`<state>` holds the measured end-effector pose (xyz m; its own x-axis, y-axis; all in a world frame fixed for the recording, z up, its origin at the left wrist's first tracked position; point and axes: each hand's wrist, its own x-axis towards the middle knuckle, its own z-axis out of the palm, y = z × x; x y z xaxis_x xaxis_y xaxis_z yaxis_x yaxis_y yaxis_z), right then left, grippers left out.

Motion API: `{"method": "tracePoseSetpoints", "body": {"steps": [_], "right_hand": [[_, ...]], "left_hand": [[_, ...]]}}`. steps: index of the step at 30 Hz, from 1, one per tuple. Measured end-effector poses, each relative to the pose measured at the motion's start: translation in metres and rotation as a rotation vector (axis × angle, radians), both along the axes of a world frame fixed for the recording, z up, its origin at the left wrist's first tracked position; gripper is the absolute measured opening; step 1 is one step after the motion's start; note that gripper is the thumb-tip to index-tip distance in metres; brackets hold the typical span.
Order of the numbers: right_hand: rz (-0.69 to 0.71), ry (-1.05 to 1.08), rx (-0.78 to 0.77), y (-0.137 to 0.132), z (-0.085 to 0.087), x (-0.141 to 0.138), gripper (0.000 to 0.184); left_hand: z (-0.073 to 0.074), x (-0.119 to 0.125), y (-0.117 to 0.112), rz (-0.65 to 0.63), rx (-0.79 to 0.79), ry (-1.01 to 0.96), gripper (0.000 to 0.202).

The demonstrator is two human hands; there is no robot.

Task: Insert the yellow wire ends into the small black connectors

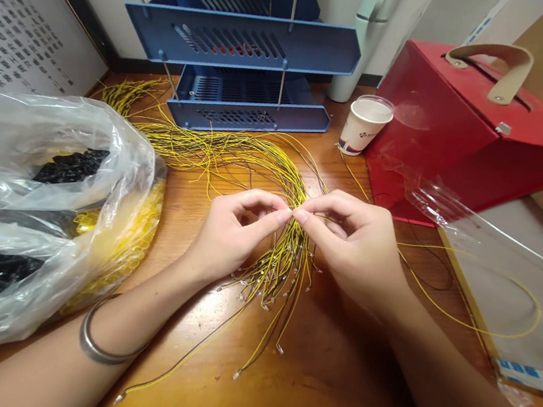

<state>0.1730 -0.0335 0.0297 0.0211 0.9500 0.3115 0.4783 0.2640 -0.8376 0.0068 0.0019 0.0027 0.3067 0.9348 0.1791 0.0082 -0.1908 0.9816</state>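
A long bundle of thin yellow and black wires [239,148] curves across the wooden table and fans out toward me. Small shiny tips [280,349] finish the wire ends at the front. Over the bundle, my left hand [237,229] pinches thumb against forefinger. My right hand [358,253] is pinched the same way, its fingertips meeting the left ones. Both seem to grip thin wire there, though the exact strand is hidden by the fingers. From beyond my right hand, a loose yellow wire [442,318] loops out to the right.
At left, clear plastic bags [127,149] hold small black and yellow pieces. A blue desk tray [253,43] stands behind the wires. Right of it are a paper cup [360,132], a pale bottle [357,60] and a red box [433,132] with a beige handle.
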Motion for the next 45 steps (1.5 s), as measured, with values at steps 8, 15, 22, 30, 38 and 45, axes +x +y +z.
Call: {"method": "tracePoseSetpoints", "body": {"steps": [8,15,22,30,38,45], "right_hand": [[0.013,-0.165,0.204,0.0002,-0.0032,0.0006,0.008],[0.022,-0.164,0.082,-0.0005,0.0004,0.0009,0.010],[0.026,-0.065,-0.016,0.0005,0.0006,0.0015,0.009],[0.031,-0.026,-0.062,0.0007,0.0021,0.0017,0.010],[0.042,-0.168,0.105,0.0013,-0.0026,0.0010,0.008],[0.061,-0.182,0.080,0.0005,-0.0026,0.0014,0.008]], "left_hand": [[0.0014,-0.0013,0.0029,-0.104,-0.108,-0.058,0.017],[-0.0006,-0.0033,0.0038,-0.099,0.077,0.037,0.026],[0.0030,-0.0047,-0.0009,0.053,0.501,0.268,0.014],[0.0038,-0.0048,-0.0005,0.086,0.542,0.278,0.005],[0.0019,-0.0037,0.0007,0.067,0.408,0.324,0.013],[-0.0002,-0.0022,0.0010,-0.003,0.271,0.294,0.024]]}}
